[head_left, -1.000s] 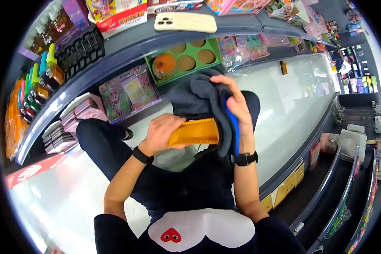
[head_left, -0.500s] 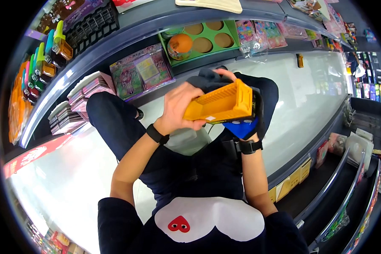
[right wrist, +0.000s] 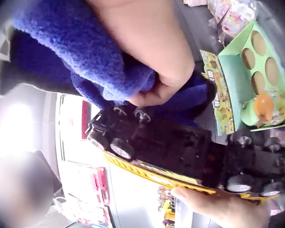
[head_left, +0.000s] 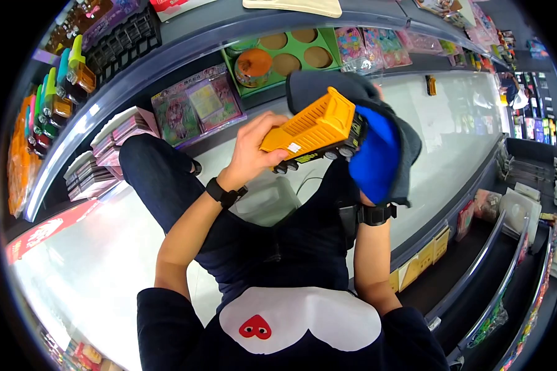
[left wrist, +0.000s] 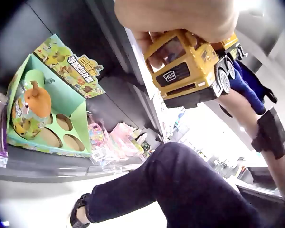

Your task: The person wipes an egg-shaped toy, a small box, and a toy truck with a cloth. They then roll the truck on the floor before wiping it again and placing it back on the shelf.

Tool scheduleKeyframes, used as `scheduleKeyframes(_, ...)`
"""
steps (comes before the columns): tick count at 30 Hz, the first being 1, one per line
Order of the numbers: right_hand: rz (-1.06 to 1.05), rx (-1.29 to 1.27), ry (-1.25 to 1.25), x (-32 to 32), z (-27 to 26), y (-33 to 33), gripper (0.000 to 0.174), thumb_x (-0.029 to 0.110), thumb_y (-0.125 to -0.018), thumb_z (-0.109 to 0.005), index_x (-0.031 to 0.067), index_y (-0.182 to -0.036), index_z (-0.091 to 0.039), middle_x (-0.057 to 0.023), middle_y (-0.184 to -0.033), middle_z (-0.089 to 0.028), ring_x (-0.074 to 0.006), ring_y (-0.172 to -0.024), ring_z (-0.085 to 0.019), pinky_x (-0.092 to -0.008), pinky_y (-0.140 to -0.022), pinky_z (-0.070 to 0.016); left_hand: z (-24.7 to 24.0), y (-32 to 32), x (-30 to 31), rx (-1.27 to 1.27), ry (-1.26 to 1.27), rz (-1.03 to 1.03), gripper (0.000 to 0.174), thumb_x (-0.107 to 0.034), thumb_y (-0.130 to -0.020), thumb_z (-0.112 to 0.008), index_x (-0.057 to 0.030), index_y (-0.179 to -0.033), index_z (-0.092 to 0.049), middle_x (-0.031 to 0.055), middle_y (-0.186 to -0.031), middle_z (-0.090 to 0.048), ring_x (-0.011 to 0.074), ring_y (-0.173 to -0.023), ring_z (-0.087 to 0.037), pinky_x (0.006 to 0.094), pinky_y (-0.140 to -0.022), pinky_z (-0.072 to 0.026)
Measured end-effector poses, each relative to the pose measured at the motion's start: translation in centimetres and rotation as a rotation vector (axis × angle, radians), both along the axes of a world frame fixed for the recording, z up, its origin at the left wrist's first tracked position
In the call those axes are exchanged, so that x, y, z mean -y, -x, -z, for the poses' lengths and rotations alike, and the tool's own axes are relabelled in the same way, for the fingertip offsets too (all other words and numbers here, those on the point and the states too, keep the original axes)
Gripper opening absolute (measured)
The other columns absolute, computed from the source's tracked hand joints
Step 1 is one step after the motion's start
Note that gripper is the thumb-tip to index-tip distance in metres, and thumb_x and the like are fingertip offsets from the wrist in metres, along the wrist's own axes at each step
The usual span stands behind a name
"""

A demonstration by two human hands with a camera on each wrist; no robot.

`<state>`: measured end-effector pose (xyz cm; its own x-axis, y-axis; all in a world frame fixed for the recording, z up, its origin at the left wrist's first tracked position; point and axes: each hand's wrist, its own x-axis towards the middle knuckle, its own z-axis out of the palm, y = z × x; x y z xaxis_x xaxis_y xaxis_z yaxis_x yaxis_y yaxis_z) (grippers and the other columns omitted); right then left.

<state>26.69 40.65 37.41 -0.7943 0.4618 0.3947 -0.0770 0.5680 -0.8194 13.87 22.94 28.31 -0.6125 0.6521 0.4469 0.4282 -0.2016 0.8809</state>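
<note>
My left hand [head_left: 252, 147] grips the cab end of a yellow toy dump truck [head_left: 319, 127], its bed tilted up and pointing right. In the left wrist view the truck's cab [left wrist: 178, 71] shows beneath the curled fingers. A plush two-sided cloth [head_left: 377, 145], grey outside and blue inside, hangs over my right hand, which is mostly hidden from the head camera. The right wrist view shows that hand [right wrist: 154, 52] bunching the blue fabric [right wrist: 80, 52] between its fingers, right at the wheels on the truck's black underside [right wrist: 173, 147].
A low shelf ahead bears a green display box [head_left: 291, 65] with an orange-topped toy [head_left: 254, 67] and several packaged cards [head_left: 198, 105]. Another small yellow toy [head_left: 431, 85] lies on the floor. A clear plastic bin [head_left: 266, 201] sits between the knees. Shelving [head_left: 476, 247] stands at right.
The truck has swung upward and tipped, bringing its wheels into view. My right hand has moved the cloth from behind the truck to its right, with the blue side now spread open.
</note>
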Motion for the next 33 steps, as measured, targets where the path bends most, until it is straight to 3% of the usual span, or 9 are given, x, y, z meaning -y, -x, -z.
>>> scheduleKeyframes(4,-0.026,0.189,0.716,2.3,0.2,1.6,0.051,-0.007,-0.071,-0.058,0.0057,-0.121,-0.057,-0.0026,-0.112,-0.059,-0.013,-0.099,-0.057,-0.026,-0.09,-0.0452,1.0,-1.2,-0.7,0.252,-0.098,-0.081,0.065,-0.061,-0.085,-0.057,0.0001,-0.109,-0.054,0.0106,-0.091,-0.057,0.0222,-0.081,-0.056,0.0309,-0.074,-0.0443)
scheduleKeyframes(8,-0.076,0.057,0.739,5.1,6.3,2.4,0.041,-0.005,-0.079,-0.058,0.0051,-0.119,-0.057,-0.0038,-0.105,-0.06,-0.011,-0.095,-0.057,-0.0233,-0.088,-0.0444,-0.3,-1.4,-0.9,0.911,-0.139,-0.18,0.044,-0.043,-0.102,-0.041,-0.0029,-0.114,-0.055,0.0023,-0.093,-0.059,0.0103,-0.077,-0.055,0.0238,-0.069,-0.0455)
scheduleKeyframes(11,-0.065,0.059,0.915,6.0,8.8,1.7,0.033,0.0,-0.085,-0.059,0.0044,-0.118,-0.056,-0.0043,-0.102,-0.061,-0.0109,-0.091,-0.058,-0.0226,-0.082,-0.0469,2.8,-0.3,-1.6,1.327,-0.185,-0.136,0.056,-0.055,-0.098,-0.042,-0.002,-0.11,-0.058,0.0028,-0.089,-0.06,0.0077,-0.074,-0.055,0.021,-0.065,-0.0442)
scheduleKeyframes(13,-0.069,0.122,0.998,5.8,10.4,0.8,0.03,0.001,-0.087,-0.059,0.0047,-0.116,-0.057,-0.0046,-0.102,-0.062,-0.0108,-0.09,-0.059,-0.0224,-0.079,-0.0479,7.5,0.2,-1.1,1.262,-0.017,-0.12,0.064,-0.063,-0.091,-0.049,-0.0022,-0.109,-0.058,0.006,-0.09,-0.063,0.0134,-0.078,-0.063,0.0272,-0.068,-0.0521)
scheduleKeyframes(21,-0.115,0.15,1.339,0.3,15.3,-3.0,0.028,0.008,-0.091,-0.053,0.0041,-0.119,-0.056,-0.0064,-0.098,-0.063,-0.0158,-0.084,-0.063,-0.0263,-0.075,-0.052,7.7,-0.3,-0.3,1.127,0.433,-0.325,0.058,-0.06,-0.091,-0.052,-0.0025,-0.09,-0.056,0.0001,-0.077,-0.044,0.0104,-0.069,-0.046,0.0271,-0.061,-0.0413)
scheduleKeyframes(27,-0.339,0.078,0.631,-4.9,16.0,0.9,0.009,0.005,-0.082,-0.053,-0.001,-0.082,-0.06,-0.0095,-0.11,-0.06,-0.0173,-0.096,-0.059,-0.027,-0.08,-0.0496,13.0,2.2,1.9,0.939,0.404,-0.524,0.058,-0.061,-0.09,-0.053,-0.0031,-0.094,-0.058,0.0022,-0.08,-0.051,0.0094,-0.073,-0.049,0.0278,-0.062,-0.0415)
scheduleKeyframes(28,-0.122,0.215,1.228,-4.8,15.8,2.1,0.011,0.012,-0.079,-0.054,0.0016,-0.078,-0.058,-0.0118,-0.101,-0.062,-0.0219,-0.089,-0.062,-0.0309,-0.077,-0.0519,14.0,2.5,3.1,0.838,0.443,-0.589,0.054,-0.058,-0.09,-0.054,-0.0041,-0.097,-0.059,0.0028,-0.077,-0.053,0.0091,-0.07,-0.05,0.028,-0.061,-0.0414)
scheduleKeyframes(31,-0.193,0.032,1.821,-4.2,22.8,2.5,0.015,0.017,-0.074,-0.053,0.0037,-0.078,-0.058,-0.0146,-0.088,-0.063,-0.0279,-0.08,-0.064,-0.0361,-0.074,-0.0543,12.9,2.6,8.0,0.578,0.698,-0.689,0.054,-0.052,-0.091,-0.059,0.0008,-0.099,-0.061,0.0082,-0.077,-0.063,0.0189,-0.065,-0.058,0.0336,-0.064,-0.0483)
scheduleKeyframes(33,0.084,0.131,1.975,-1.9,16.9,3.9,0.014,0.011,-0.068,-0.053,0.0024,-0.079,-0.056,-0.015,-0.077,-0.059,-0.0332,-0.069,-0.063,-0.0418,-0.068,-0.0557,9.9,2.4,10.3,0.247,0.826,-0.724,0.051,-0.048,-0.09,-0.06,0.0021,-0.097,-0.061,0.0169,-0.085,-0.067,0.0269,-0.073,-0.065,0.038,-0.069,-0.0504)
